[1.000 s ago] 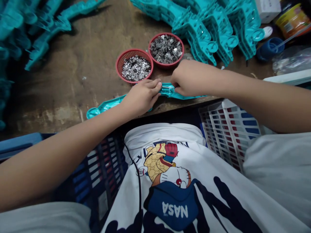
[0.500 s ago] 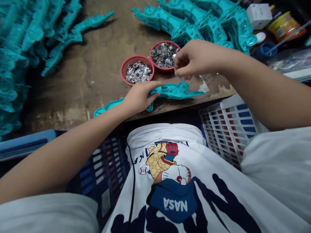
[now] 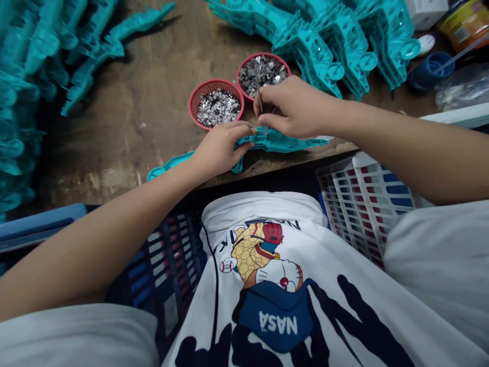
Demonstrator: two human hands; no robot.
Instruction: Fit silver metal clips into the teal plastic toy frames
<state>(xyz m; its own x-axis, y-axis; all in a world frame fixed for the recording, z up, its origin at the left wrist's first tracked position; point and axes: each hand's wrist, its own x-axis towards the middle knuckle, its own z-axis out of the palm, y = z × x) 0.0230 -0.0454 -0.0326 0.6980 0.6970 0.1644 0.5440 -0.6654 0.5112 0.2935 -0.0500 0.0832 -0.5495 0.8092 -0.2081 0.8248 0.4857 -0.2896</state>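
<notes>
A long teal plastic part (image 3: 284, 142) lies along the table's front edge. My left hand (image 3: 221, 150) grips its middle, thumb in front and fingers behind. Over the part, my right hand (image 3: 284, 108) pinches a thin tool (image 3: 259, 84) with a dark shaft pointing up and a clear end touching or very near the teal part. Just behind the hands stand two red baskets of small shiny metal pieces, the left basket (image 3: 193, 106) and the right basket (image 3: 287, 65).
Teal parts (image 3: 23, 102) are heaped at the left, with more teal parts (image 3: 305, 41) at the back right. A blue cup (image 3: 430, 74) and a plastic bag (image 3: 464, 92) sit at the right. Below the edge are a white basket (image 3: 362, 199) and a blue crate (image 3: 164, 260).
My right hand has moved left along the teal part, and the tool's shaft now shows upright. My left hand keeps its grip. The view has shifted slightly.
</notes>
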